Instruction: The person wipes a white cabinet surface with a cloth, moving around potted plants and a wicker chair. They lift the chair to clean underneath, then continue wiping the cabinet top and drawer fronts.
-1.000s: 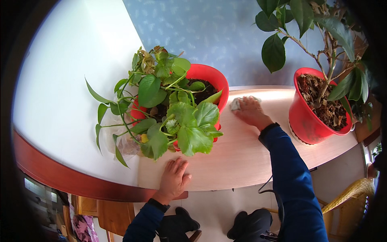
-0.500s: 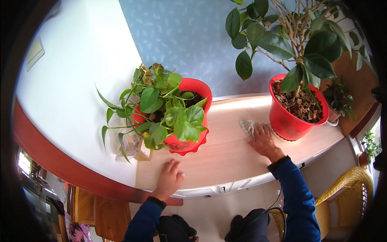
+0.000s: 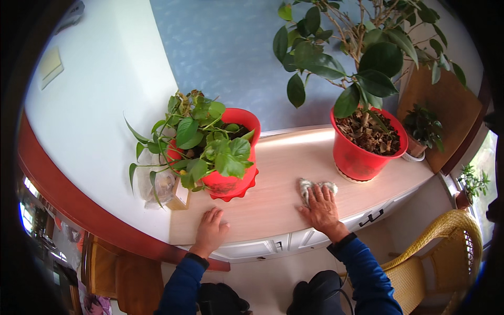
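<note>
My right hand [image 3: 322,210] presses a crumpled grey-white cloth [image 3: 305,187] onto the pale wood cabinet top [image 3: 273,178], its fingers stretched over the cloth. The cloth bulges out beyond the fingertips. Behind and to the right stands a red pot [image 3: 362,158] on a saucer, holding a leafy shrub. My left hand [image 3: 211,231] rests on the cabinet top near its front left edge, fingers extended and holding nothing. Just beyond it is another red pot [image 3: 233,184] with a scalloped base and trailing green leaves.
Beside the left pot, a small wooden box [image 3: 181,197] and a clear plastic bag [image 3: 157,184] sit against the white wall. A small potted plant [image 3: 420,131] stands at the far right. A yellow wicker chair [image 3: 409,273] is at the lower right, above white cabinet doors [image 3: 247,249].
My right hand has slid the cloth left and toward me, away from the right pot. My left hand stays on the cabinet top. The view has shifted slightly.
</note>
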